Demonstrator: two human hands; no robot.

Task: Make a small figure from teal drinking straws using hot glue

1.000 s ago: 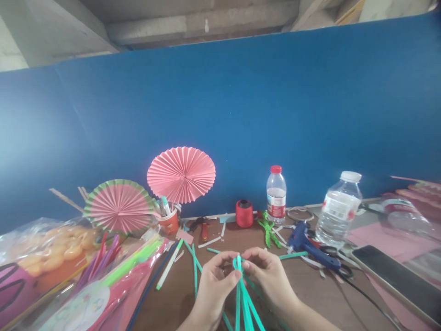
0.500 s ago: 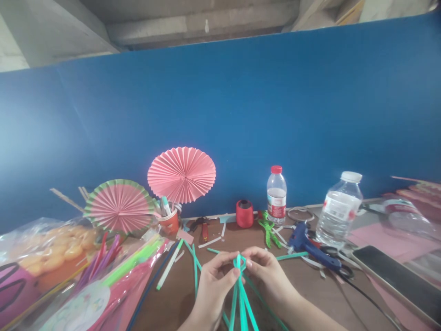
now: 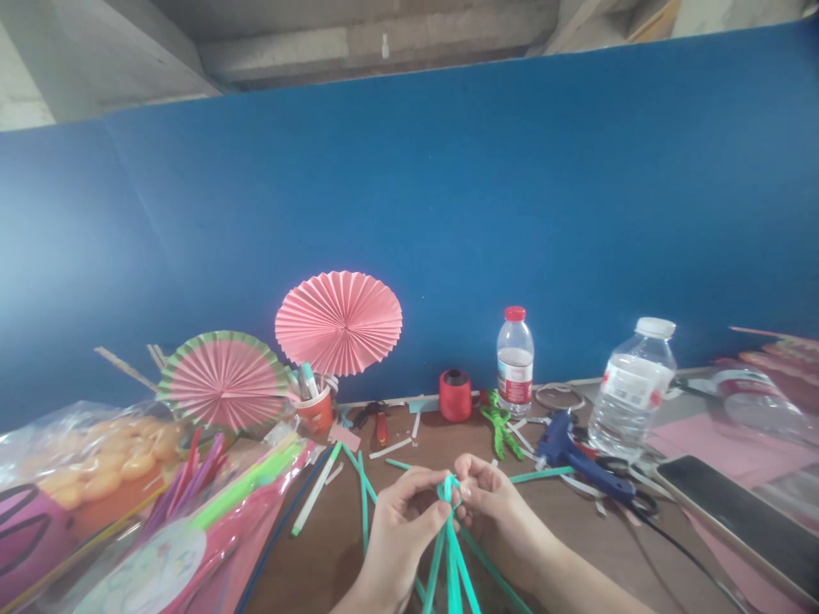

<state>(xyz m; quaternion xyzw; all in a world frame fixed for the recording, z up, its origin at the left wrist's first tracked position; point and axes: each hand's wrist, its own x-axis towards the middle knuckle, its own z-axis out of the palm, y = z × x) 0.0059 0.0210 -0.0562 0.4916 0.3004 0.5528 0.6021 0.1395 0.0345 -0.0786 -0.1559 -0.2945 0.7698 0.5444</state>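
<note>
My left hand (image 3: 400,529) and my right hand (image 3: 496,507) meet over the brown table (image 3: 563,537), both pinching the folded top of a bundle of teal paper strips (image 3: 450,554). The strips fan downward toward me from the pinch point. Thumb and forefinger of each hand press on the small loop at the top. More teal strips (image 3: 363,486) lie flat on the table just left of my hands.
A blue glue gun (image 3: 576,456) and scissors lie right of my hands, with two water bottles (image 3: 515,361) (image 3: 630,388), a red thread spool (image 3: 455,395), green pipe cleaners (image 3: 500,424), a phone (image 3: 735,512). Pink paper fans (image 3: 339,322), a pen cup and bagged craft supplies (image 3: 128,503) crowd the left.
My fingers have closed tighter on the strips' top, squeezing the small loop narrower. The strips below have drawn closer together. Both hands stay in the same spot.
</note>
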